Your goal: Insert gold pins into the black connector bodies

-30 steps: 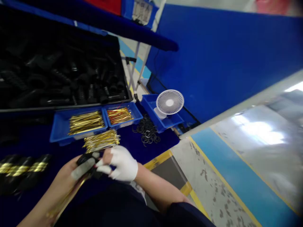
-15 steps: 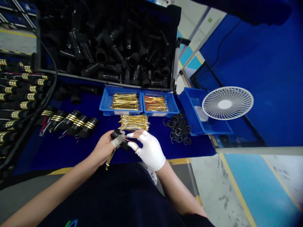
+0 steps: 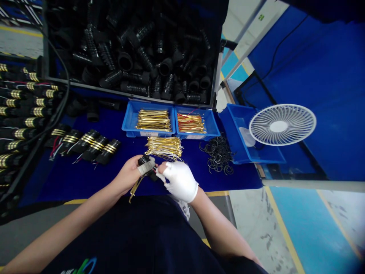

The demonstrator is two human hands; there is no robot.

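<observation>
My left hand [image 3: 131, 172], with grey tape around its thumb, is closed around a black ribbed cylindrical part [image 3: 143, 160]. Thin gold strips [image 3: 134, 189] hang down below that hand. My right hand [image 3: 181, 180] wears a white glove with some fingertips bare. Its thumb and fingers pinch thin wires [image 3: 154, 168] at the right side of the black part; the exact grip is partly hidden. Just beyond both hands lies a bundle of gold strips with pale wires [image 3: 164, 147] on the blue table cover.
Two blue trays [image 3: 151, 134] hold gold strips, some with red wires. Black rings [image 3: 219, 154] are heaped at the right, near a blue bin [image 3: 256, 155] and white fan [image 3: 282, 125]. Black cylinders with gold bands [image 3: 90, 142] lie left. A large crate [image 3: 137, 95] of black ribbed parts stands behind.
The right hand's fingers have closed in on the wires beside the black part; they were more spread before. The left hand keeps its hold. The whole view has shifted slightly.
</observation>
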